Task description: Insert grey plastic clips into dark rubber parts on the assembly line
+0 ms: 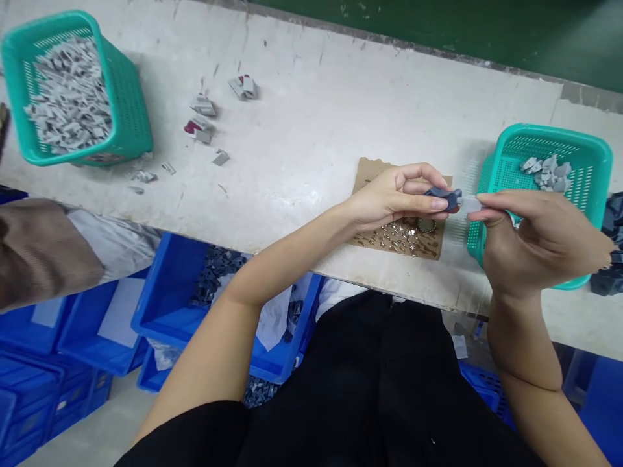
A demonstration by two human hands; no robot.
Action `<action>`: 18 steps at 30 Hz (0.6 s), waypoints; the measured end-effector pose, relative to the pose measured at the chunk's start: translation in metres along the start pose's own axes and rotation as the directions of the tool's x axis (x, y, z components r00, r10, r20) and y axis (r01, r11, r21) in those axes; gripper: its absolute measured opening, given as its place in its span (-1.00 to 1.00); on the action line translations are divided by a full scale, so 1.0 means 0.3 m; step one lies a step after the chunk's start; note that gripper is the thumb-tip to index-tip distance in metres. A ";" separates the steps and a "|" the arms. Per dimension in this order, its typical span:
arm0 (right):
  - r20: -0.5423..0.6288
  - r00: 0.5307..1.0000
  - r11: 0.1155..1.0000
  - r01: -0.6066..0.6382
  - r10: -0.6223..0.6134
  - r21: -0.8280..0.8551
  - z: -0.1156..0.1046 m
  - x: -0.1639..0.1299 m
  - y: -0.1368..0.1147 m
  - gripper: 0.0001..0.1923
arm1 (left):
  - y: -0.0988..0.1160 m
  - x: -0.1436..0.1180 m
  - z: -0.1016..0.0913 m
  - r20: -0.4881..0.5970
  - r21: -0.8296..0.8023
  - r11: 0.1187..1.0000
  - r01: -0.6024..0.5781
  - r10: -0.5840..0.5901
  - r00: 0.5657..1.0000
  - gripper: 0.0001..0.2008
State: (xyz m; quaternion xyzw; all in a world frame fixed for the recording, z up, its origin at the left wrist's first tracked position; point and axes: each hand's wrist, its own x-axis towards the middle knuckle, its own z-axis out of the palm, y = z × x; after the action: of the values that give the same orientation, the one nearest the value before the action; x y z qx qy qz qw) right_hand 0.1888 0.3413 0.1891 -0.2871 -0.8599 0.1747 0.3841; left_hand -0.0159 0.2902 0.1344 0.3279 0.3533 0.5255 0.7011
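Note:
My left hand (396, 198) pinches a small dark blue-grey plastic part (444, 198) between thumb and fingers. From the right, my right hand (535, 237) grips a small pale translucent piece (470, 204), its tip meeting the end of the dark part. Whether the two are joined I cannot tell. Beneath my left hand lies a brown cardboard sheet (367, 174), with shiny droplets or small metal bits (396, 237) and a round beaded ring (427, 225) on it. Behind my right hand stands a green basket (603, 155) holding several grey parts (549, 174).
At the far left a green basket (129, 104) is full of light grey pieces (71, 97). Loose grey and red parts (199, 130) lie on the white table (302, 130). Dark parts (610, 275) sit at the right edge. Blue bins (168, 285) stand below; another person's sleeve (53, 253) is at left.

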 end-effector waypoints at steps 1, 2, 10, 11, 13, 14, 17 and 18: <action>0.005 1.000 1.000 0.011 -0.011 0.007 0.001 -0.001 -0.001 -0.79 | -0.001 -0.001 0.001 0.007 -0.008 1.000 -0.002 0.002 1.000 -0.59; 0.014 1.000 1.000 0.001 -0.001 0.010 0.002 -0.001 -0.003 -0.80 | -0.001 -0.002 0.002 0.016 -0.018 1.000 -0.003 0.003 1.000 -0.57; 0.030 0.966 0.965 -0.256 0.258 -0.060 0.015 0.017 -0.027 -0.76 | -0.001 -0.015 0.012 0.001 0.018 0.999 -0.029 0.029 1.000 -0.56; 0.032 0.961 0.960 -0.273 0.275 -0.061 0.018 0.019 -0.029 -0.73 | -0.002 -0.016 0.013 -0.008 0.027 0.999 -0.025 0.025 1.000 -0.56; 0.033 0.959 0.957 -0.278 0.282 -0.079 0.022 0.019 -0.027 -0.71 | -0.003 -0.017 0.014 -0.018 0.033 0.999 -0.021 0.022 1.000 -0.57; 0.032 0.963 0.960 -0.262 0.266 -0.093 0.024 0.018 -0.025 -0.71 | -0.003 -0.017 0.014 -0.022 0.028 0.999 -0.020 0.021 1.000 -0.57; 0.027 0.982 0.974 -0.182 0.187 -0.135 0.033 0.010 -0.013 -0.73 | -0.002 -0.016 0.016 -0.025 -0.024 1.000 0.000 0.000 1.000 -0.55; 0.018 0.989 0.979 -0.145 0.149 -0.141 0.039 0.007 -0.007 -0.72 | 0.001 -0.017 0.018 -0.031 -0.047 0.999 0.013 -0.014 0.999 -0.54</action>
State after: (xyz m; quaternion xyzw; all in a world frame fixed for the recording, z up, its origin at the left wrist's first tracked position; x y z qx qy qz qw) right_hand 0.1779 0.3400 0.1840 -0.3736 -0.8519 0.1462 0.3366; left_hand -0.0125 0.2849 0.1384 0.3009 0.3540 0.5338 0.7066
